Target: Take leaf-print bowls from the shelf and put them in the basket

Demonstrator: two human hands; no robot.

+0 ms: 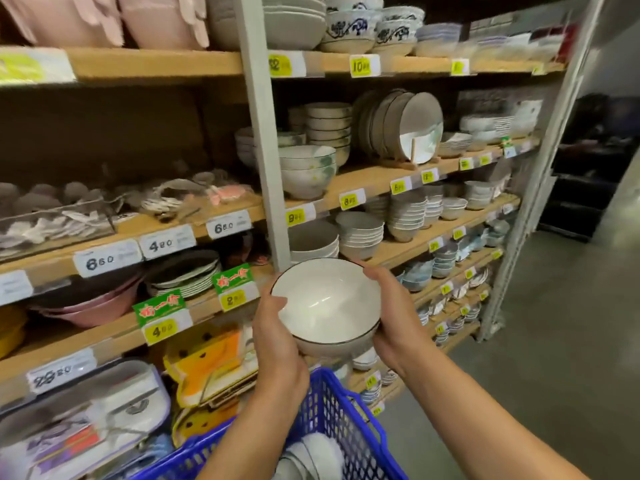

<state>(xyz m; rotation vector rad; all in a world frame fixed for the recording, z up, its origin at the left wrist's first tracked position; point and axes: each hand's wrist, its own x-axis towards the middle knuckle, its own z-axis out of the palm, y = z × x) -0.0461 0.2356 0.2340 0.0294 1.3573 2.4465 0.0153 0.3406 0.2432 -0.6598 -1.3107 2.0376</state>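
A white bowl with a thin dark rim (325, 301) is held in the air between both hands, above the far end of the blue plastic basket (341, 415). My left hand (277, 336) grips its left side and my right hand (389, 317) cups its right side. Its outer print is hidden. Pale bowls (310, 457) lie in the basket, partly behind my left forearm. A stack of leaf-print bowls (306, 169) stands on the wooden shelf (367, 181) above.
Shelves full of stacked bowls and plates (403, 124) fill the left and centre, with yellow price tags along the edges. A grey upright post (265, 133) divides the shelving. Packaged goods (211, 367) sit low at the left. Bare concrete floor (554, 358) lies at the right.
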